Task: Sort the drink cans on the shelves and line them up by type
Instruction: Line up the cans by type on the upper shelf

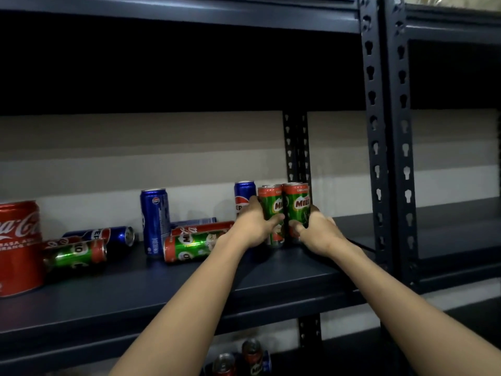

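- Head view: my left hand (pixel 253 226) has its grip wrapped round one upright Milo can (pixel 271 210), and my right hand (pixel 315 229) is grasping the Milo can beside it (pixel 298 206). The two stand touching at the right end of the shelf (pixel 189 280), near the rear upright post (pixel 296 147).
- I judge this pair to be the start of the Milo row; more tops seem to show just behind them, but I cannot tell how many.
- Left to do, as I read it: two Milo cans lie on their sides, one mid-shelf (pixel 193 246) and one further left (pixel 77 255).
- A Pepsi can (pixel 155 221) stands upright mid-shelf, another (pixel 244 195) stands just behind my left hand, and one more (pixel 108 234) lies toppled at the back.
- A big Coca-Cola can (pixel 19 248) stands at the far left, and another red can (pixel 203 227) lies behind the mid-shelf Milo.
- More cans (pixel 244 359) show on the shelf below, dim and unsorted.
- Early days, I think.
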